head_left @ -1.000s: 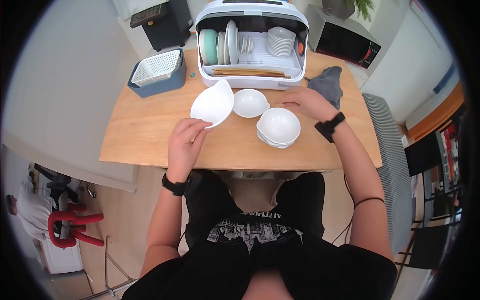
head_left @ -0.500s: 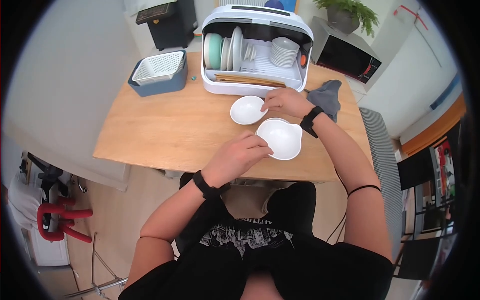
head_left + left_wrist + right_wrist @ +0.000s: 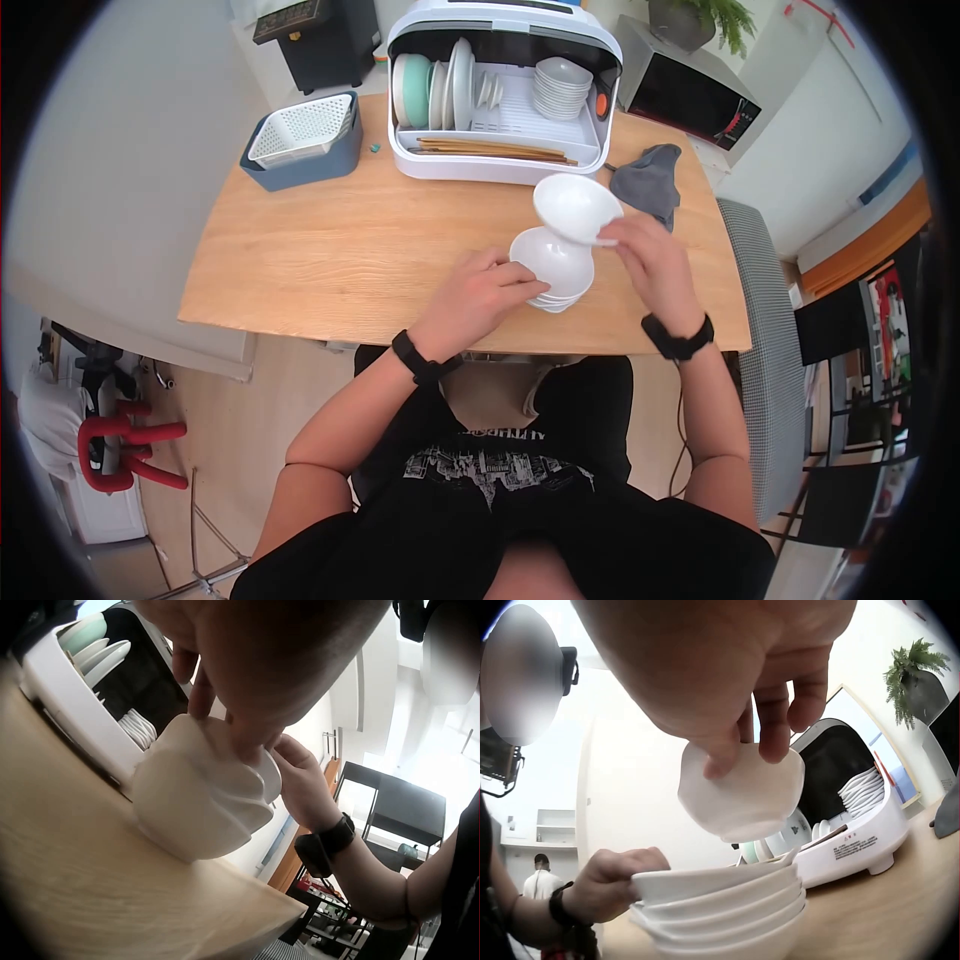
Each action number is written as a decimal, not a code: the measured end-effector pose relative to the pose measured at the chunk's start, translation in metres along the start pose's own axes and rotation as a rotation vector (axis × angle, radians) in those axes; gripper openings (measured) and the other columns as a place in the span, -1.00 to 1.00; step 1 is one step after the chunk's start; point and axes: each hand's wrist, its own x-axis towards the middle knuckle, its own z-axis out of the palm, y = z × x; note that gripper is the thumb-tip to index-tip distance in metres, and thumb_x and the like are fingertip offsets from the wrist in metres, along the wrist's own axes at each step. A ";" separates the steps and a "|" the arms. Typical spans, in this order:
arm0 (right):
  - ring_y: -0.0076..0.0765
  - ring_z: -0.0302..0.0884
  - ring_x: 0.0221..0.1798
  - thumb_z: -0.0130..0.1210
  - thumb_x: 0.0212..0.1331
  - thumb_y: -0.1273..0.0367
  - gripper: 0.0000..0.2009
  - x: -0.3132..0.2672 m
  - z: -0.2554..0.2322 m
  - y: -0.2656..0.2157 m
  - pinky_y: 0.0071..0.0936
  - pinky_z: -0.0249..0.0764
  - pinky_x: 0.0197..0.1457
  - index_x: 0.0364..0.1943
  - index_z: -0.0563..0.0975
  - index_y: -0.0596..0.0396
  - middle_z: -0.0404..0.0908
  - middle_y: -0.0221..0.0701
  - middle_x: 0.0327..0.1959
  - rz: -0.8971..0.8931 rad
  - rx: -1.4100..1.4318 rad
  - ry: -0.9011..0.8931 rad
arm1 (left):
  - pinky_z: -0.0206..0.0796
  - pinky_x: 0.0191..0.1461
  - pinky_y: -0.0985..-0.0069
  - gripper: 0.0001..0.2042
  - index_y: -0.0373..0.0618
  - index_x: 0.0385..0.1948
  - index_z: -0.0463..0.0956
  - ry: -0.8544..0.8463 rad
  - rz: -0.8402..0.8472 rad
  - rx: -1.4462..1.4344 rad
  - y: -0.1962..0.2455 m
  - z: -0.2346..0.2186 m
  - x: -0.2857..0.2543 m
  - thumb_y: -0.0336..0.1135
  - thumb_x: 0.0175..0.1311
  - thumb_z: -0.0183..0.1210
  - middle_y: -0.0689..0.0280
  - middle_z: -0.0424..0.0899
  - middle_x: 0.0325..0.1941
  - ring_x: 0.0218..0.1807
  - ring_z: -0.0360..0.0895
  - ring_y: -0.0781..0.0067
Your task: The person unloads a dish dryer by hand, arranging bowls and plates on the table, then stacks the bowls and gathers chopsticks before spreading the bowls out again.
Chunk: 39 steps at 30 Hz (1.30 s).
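A stack of white bowls (image 3: 556,268) with small lips on their rims stands near the middle of the table. My left hand (image 3: 468,302) pinches the top bowl of this stack (image 3: 712,883) by its left rim. Another white bowl (image 3: 574,206) is in my right hand (image 3: 655,268), thumb and fingers gripping its rim. This held bowl (image 3: 742,791) hangs above the stack in the right wrist view, with a gap beneath it. From the left wrist view the stack (image 3: 191,799) shows side-on, its upper part covered by my left hand.
Behind the bowls is an open white dish cabinet (image 3: 500,172) with plates, small dishes and chopsticks (image 3: 495,150). A blue basket (image 3: 305,170) with a white basket (image 3: 305,130) inside stands at the back left. A grey cloth (image 3: 648,185) lies at the right, near a microwave (image 3: 690,95).
My left hand has brought its bowl rightward onto the stack. My right hand has picked up the single bowl from the table and raised it over the stack.
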 end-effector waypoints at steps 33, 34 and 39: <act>-0.75 0.43 -0.29 0.13 0.63 0.31 -0.75 -0.077 0.044 0.081 -0.71 0.41 -0.22 0.20 0.67 0.07 0.75 -0.58 -0.12 1.032 0.840 0.151 | 0.68 0.36 0.08 -0.29 -0.08 0.62 0.04 0.035 -1.179 -1.771 -0.017 0.010 0.038 -0.41 0.42 0.03 0.05 0.41 0.53 0.38 0.63 -0.06; -0.75 0.43 -0.29 0.13 0.63 0.31 -0.75 -0.078 0.047 0.082 -0.71 0.41 -0.22 0.20 0.67 0.07 0.75 -0.58 -0.12 1.033 0.849 0.158 | 0.68 0.36 0.08 -0.29 -0.08 0.62 0.04 0.029 -1.181 -1.761 -0.026 0.006 0.041 -0.41 0.42 0.03 0.05 0.41 0.53 0.38 0.63 -0.06; -0.80 0.40 -0.34 0.14 0.63 0.28 -0.76 -0.082 0.048 0.079 -0.75 0.32 -0.31 0.18 0.67 0.04 0.73 -0.62 -0.17 0.986 0.843 0.091 | 0.73 0.24 0.19 -0.35 -0.24 0.57 0.14 0.189 -0.977 -1.667 -0.054 -0.026 0.092 -0.41 0.42 0.03 -0.03 0.54 0.43 0.29 0.69 -0.14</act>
